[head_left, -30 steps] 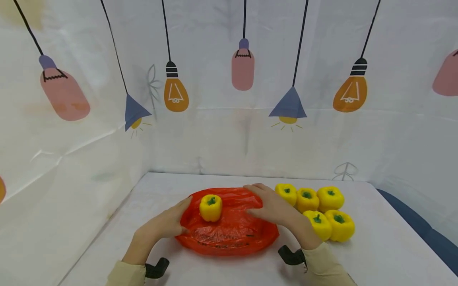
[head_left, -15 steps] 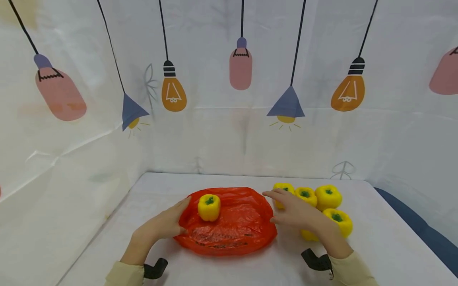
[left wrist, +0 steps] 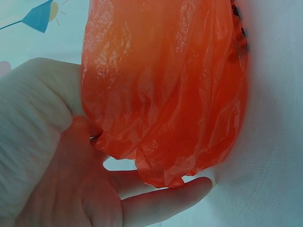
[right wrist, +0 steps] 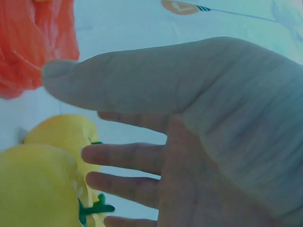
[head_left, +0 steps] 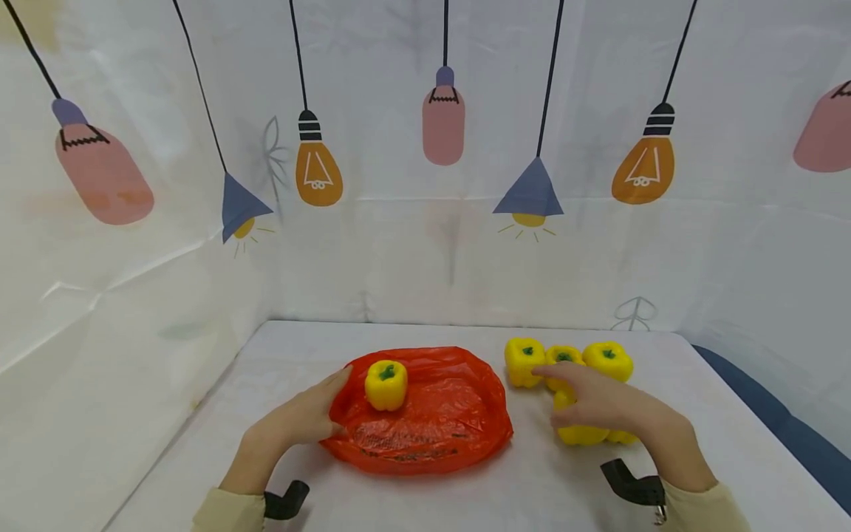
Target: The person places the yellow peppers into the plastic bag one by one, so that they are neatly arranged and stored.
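A yellow bell pepper (head_left: 385,386) with a green stem sits on the left half of a red plastic bag (head_left: 445,414), spread out mid-table. My left hand (head_left: 309,414) rests at the bag's left edge; in the left wrist view the red plastic (left wrist: 165,94) hides the thumb's end, while the fingers (left wrist: 165,201) stretch out straight below the crumpled rim. Over a group of yellow bell peppers (head_left: 521,362) at the right, my right hand (head_left: 608,399) hovers with fingers spread, partly covering several. The right wrist view has peppers (right wrist: 38,184) just beyond its fingertips, nothing in the palm.
A white cloth covers the table (head_left: 452,510). Behind and to the left hangs a pale curtain (head_left: 399,258) printed with lamps. A dark blue shape (head_left: 771,414) borders the table's right side. Each wrist wears a black mount (head_left: 286,500).
My right hand has left the bag's right edge and moved right, to over the pepper group. My left hand, the bag and its pepper keep their places; the view has shifted slightly.
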A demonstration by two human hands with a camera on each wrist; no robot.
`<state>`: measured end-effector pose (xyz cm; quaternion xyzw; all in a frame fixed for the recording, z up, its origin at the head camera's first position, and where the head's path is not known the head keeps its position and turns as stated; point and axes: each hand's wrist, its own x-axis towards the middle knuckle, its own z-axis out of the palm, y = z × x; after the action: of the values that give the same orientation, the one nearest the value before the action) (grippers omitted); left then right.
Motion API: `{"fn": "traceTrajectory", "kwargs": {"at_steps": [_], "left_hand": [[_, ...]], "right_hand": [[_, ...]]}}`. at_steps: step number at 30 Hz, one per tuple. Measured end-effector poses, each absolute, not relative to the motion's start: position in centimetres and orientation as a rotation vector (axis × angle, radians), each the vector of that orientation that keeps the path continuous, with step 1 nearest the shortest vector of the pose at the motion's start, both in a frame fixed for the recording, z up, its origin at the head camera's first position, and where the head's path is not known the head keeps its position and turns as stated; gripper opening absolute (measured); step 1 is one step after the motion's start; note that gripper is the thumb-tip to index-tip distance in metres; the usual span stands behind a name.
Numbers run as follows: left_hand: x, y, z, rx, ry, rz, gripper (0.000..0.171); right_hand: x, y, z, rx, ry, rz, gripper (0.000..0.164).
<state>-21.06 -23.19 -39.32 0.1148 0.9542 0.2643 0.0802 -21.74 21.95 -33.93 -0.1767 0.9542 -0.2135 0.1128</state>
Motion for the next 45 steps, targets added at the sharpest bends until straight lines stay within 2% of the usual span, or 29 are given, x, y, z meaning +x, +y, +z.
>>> {"fn": "traceTrajectory", "kwargs": {"at_steps": [9, 27, 37, 45], "left_hand": [[-21.4, -23.3, -39.3, 0.377, 2.863, 0.766, 0.092], [-21.2, -23.3, -39.6, 0.338, 2.866, 0.775, 0.092], [-21.2, -23.2, -39.6, 0.34, 2.866, 0.772, 0.09], [-21.2, -23.2, -39.5, 0.345, 2.864, 0.768, 0.09]], "right_hand": [[-21.3, 23.7, -33.5, -0.433, 2.758, -0.58, 0.071], [-22.0, 23.1, -34.8, -0.314, 2.765, -0.503, 0.075], [-22.6, 22.2, -34.9, -0.369, 2.802, -0.566, 0.075], [-22.8, 21.2, -34.8, -0.606, 2.924, -0.703, 0.071]]}}
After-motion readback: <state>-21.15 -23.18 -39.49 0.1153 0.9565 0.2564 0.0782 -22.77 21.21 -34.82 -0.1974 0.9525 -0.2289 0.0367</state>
